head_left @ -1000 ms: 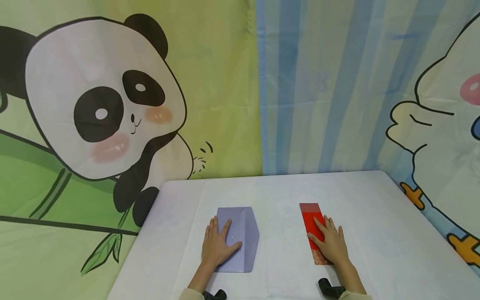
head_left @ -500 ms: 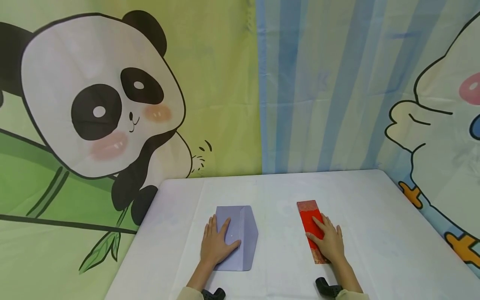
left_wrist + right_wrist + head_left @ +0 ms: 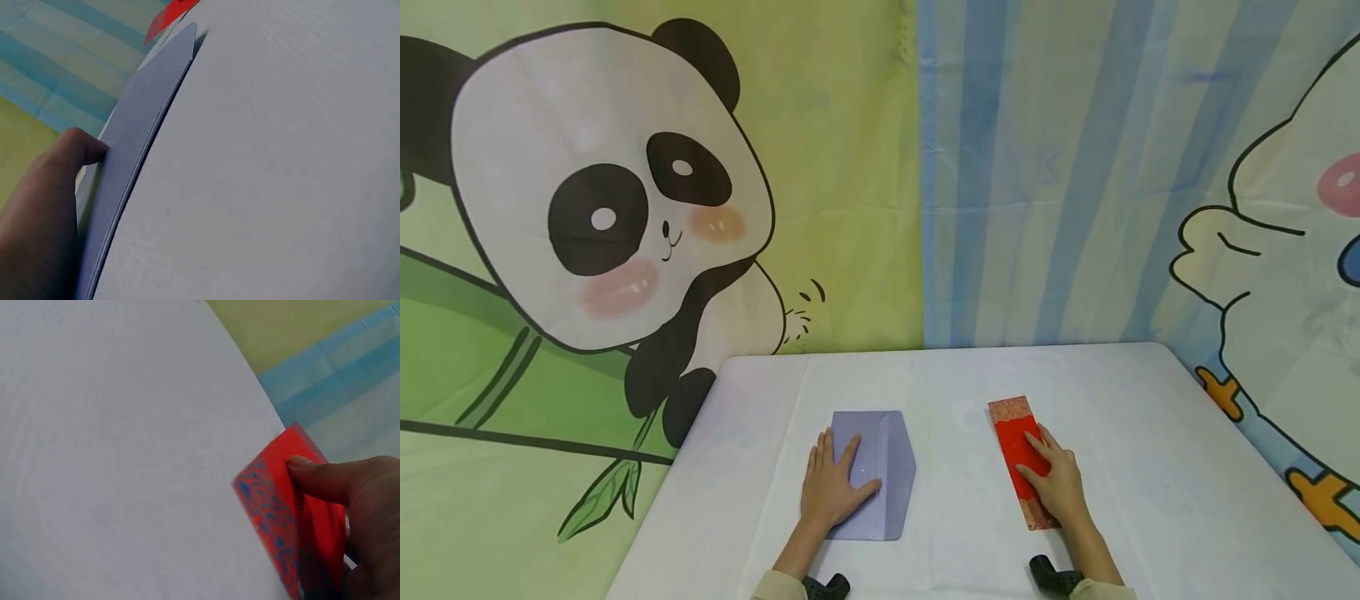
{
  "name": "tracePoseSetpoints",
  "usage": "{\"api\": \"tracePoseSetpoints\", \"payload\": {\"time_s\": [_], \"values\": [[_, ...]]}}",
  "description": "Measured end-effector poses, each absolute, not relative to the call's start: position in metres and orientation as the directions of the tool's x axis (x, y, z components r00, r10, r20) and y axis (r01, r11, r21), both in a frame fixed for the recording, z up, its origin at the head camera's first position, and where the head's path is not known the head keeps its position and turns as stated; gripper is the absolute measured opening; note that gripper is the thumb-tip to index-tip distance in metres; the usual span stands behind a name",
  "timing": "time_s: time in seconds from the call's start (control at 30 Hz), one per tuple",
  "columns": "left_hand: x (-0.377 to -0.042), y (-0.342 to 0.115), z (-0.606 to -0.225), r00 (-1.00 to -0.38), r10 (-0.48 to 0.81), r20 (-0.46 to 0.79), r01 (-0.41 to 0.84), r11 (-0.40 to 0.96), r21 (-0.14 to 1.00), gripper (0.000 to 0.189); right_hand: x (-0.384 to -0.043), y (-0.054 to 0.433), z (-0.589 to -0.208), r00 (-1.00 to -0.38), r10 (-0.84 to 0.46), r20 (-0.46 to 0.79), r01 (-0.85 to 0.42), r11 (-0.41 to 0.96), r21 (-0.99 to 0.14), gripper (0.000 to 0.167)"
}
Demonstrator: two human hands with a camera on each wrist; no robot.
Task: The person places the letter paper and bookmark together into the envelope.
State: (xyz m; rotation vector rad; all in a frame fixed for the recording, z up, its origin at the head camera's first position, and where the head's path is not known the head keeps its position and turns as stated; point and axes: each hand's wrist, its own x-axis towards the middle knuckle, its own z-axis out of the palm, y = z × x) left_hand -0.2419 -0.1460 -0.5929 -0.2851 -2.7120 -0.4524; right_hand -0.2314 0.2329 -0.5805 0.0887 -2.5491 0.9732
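Counter [image 3: 955, 508]: white, with rounded far corners; runs out of the head view toward the near edge.

Lavender envelope [image 3: 868, 458]: lies on the left half of the counter, well apart from the far edge. Flap [image 3: 900, 479] opened outward, toward the right edge. In the left wrist view, shows a narrow dark gap beneath one corner of the flap.

Left hand [image 3: 831, 492]: spread wide, rests palm-down over the left part of the lavender envelope. Thumb and index finger well apart on the paper; remaining fingers side by side along the left border, pointing toward the far edge.

Red envelope [image 3: 1013, 446]: long and narrow, on the right half of the counter, well apart from the lavender one. Set aslant, top end leaning toward the far left corner. Bears a patterned band at each short end. Cannot tell how much of the underside touches the counter.

Right hand [image 3: 1063, 483]: narrow, grips the red envelope by the side facing the right edge. Thumb and index finger over the red face, other fingers bunched at the border; any fingertips underneath hidden.

At both wrists: beige sleeves [image 3: 780, 587] and black devices [image 3: 1054, 575]. Beyond the far edge: panda print [image 3: 587, 150] and blue-striped curtain [image 3: 1037, 167].
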Motion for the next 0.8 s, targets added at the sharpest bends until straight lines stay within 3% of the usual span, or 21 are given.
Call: {"api": "tracePoseSetpoints", "payload": {"time_s": [0.47,0.8], "values": [[-0.245,-0.145,-0.596,-0.919,0.134,0.370,0.251,0.924,0.287,0.088,-0.225,0.243,-0.564,-0.965,0.220,0.145,0.000,0.550,-0.835,0.042],[-0.242,-0.146,-0.594,-0.922,0.130,0.366,0.250,0.920,0.303,0.088,-0.222,0.230,-0.543,-0.989,0.126,-0.081,0.128,0.429,-0.894,0.045]]}}
